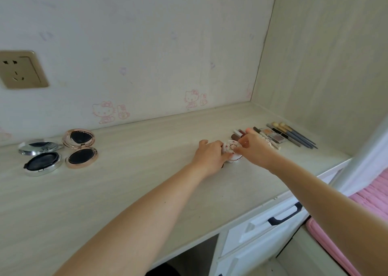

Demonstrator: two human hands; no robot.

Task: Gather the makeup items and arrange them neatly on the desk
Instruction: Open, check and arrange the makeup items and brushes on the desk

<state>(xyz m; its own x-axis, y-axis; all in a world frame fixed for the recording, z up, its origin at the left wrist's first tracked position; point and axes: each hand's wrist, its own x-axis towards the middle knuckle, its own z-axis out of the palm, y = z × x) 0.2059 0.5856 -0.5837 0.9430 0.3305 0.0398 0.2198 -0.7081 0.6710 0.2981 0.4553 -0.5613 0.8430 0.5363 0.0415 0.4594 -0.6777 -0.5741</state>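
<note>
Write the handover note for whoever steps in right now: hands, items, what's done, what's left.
Hands: left hand and right hand both grip the small round white compact on the desk, beside the row.
Done: lip tubes, pencils, eyeshadow palette and brushes lie side by side at the right end.
Left: set the white compact in place; the silver compact and rose-gold compact lie open at the far left, not yet gathered.
</note>
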